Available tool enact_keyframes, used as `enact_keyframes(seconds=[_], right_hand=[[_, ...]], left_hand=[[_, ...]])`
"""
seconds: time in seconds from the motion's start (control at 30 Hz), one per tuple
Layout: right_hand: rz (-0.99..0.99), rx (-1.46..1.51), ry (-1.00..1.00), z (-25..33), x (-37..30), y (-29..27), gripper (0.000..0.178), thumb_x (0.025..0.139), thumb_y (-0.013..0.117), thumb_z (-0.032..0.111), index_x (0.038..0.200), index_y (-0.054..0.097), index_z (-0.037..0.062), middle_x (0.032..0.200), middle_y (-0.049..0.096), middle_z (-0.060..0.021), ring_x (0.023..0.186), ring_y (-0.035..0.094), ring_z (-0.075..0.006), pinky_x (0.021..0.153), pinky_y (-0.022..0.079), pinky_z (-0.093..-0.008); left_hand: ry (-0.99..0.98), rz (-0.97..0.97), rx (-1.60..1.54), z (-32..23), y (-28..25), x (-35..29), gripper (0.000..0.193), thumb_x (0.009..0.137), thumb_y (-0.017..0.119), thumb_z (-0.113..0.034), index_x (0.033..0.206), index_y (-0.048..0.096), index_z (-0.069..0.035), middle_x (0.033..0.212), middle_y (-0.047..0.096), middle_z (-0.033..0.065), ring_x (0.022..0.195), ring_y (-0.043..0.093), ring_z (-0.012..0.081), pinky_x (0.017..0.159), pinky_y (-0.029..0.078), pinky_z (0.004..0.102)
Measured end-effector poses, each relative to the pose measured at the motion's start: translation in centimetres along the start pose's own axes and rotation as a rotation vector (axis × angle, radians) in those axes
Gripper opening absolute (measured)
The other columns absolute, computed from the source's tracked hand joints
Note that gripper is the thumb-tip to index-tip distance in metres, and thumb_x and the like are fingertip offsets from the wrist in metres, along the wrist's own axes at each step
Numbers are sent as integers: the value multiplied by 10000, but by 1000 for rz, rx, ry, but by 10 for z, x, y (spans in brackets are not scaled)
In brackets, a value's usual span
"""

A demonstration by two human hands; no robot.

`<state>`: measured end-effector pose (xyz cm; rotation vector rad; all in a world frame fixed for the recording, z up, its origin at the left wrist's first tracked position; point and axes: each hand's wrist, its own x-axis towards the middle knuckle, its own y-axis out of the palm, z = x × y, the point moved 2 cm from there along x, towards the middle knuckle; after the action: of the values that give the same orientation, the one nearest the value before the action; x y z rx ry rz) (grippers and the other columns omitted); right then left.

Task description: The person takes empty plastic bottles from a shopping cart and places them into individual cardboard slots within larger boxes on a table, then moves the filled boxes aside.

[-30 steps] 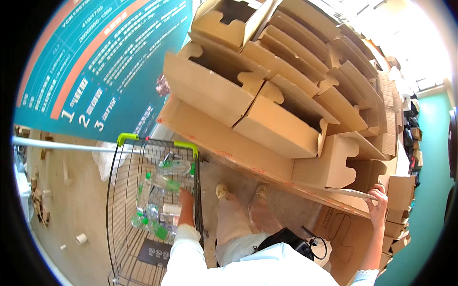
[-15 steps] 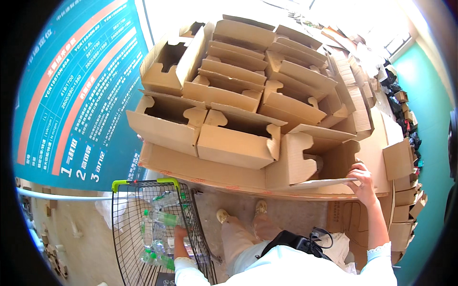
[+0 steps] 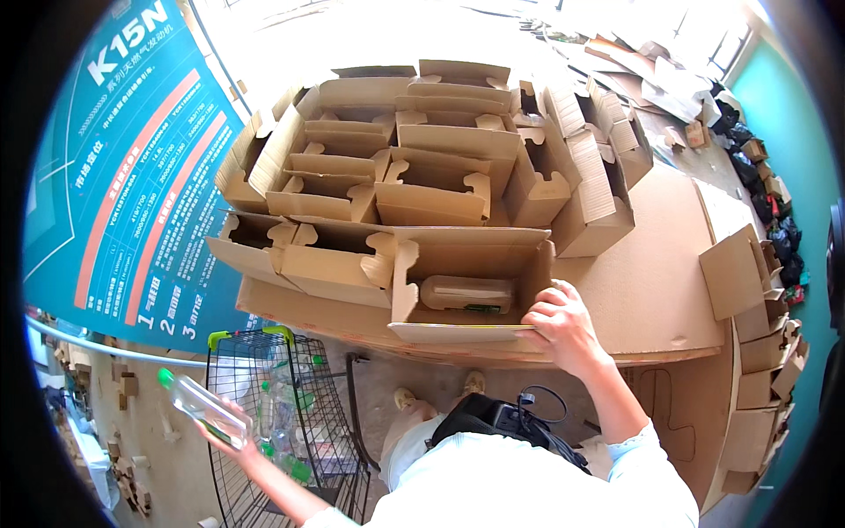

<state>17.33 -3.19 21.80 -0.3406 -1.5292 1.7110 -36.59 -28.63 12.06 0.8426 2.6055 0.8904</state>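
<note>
Open brown cardboard box (image 3: 471, 290) at the table's (image 3: 656, 290) near edge, clear bottle with green label (image 3: 466, 295) lying inside, rows of open brown cartons (image 3: 396, 167) behind that box, tall teal wall sign (image 3: 132, 176) with orange stripes to its left, flattened cartons (image 3: 757, 334) to its right

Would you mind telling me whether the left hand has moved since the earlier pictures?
Yes. The left hand has come out of the wire cart to its left side, holding a clear bottle.
</note>
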Motion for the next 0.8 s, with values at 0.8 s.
enact_keyframes(seconds=[0.8], right_hand=[[-135, 130, -18, -17, -14, 8, 145, 759, 713, 190, 769, 612, 86, 748, 612, -50, 897, 588, -234, 1005, 414, -481]], left_hand=[[-244, 2022, 1981, 254, 409, -76, 766, 687, 789, -244, 1363, 485, -50, 1240, 612, 221, 1155, 580, 367, 981, 471, 409]])
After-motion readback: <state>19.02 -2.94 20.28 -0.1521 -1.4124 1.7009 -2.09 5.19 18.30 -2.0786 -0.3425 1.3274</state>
